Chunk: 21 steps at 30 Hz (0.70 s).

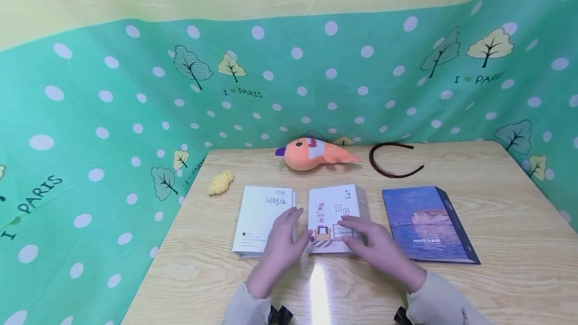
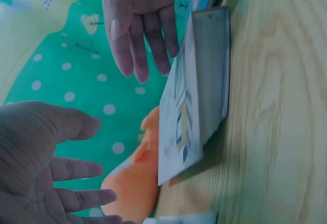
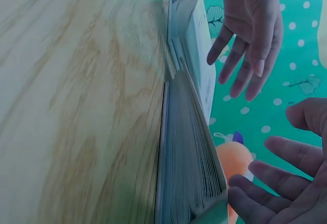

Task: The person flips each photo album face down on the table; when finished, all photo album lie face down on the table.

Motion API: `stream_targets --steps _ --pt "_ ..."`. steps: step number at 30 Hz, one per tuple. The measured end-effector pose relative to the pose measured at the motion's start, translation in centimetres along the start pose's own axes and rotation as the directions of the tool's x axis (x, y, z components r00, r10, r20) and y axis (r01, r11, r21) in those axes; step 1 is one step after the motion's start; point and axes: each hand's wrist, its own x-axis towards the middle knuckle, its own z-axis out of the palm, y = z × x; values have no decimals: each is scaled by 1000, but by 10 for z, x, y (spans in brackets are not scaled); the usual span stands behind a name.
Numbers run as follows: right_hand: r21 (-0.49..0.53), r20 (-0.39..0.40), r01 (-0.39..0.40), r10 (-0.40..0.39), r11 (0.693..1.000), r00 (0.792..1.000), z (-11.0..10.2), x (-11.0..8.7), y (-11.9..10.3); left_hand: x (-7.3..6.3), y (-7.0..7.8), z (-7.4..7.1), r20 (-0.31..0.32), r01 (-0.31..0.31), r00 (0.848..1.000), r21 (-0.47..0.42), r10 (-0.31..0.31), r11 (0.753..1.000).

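A white photo album [image 1: 331,202] with a room drawing on its cover lies in the middle of the table, its spine at the right. My right hand [image 1: 377,245] is over its right side, fingers extended; whether they touch the cover is hard to tell. My left hand [image 1: 282,245] hovers with spread fingers between this album and another white album [image 1: 259,214] with dark writing at the left. To the right lies a blue photo album [image 1: 426,224] with a sea cliff picture. In the left wrist view, my left palm [image 2: 36,168] faces the middle album, holding nothing.
Behind the albums lies an orange plush bird [image 1: 300,157] with a purple beak. A dark toothed headband [image 1: 384,169] rests at the back right, and a small yellow textured object [image 1: 221,183] at the back left. A green dotted cloth [image 1: 316,89] hangs behind the wooden table [image 1: 194,275].
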Motion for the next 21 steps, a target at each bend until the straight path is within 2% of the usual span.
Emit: stream_targets --steps 6,13,21 --pt "133 106 -33 19 991 994 9 7 -3 0 -14 -10 -67 34 997 27 -32 999" --pt "255 214 -52 -4 966 977 19 14 -7 -2 -31 -24 -145 54 989 88 -41 995" --pt "374 310 -156 36 914 950 28 18 -9 -4 -47 -35 -206 104 976 145 -73 984"
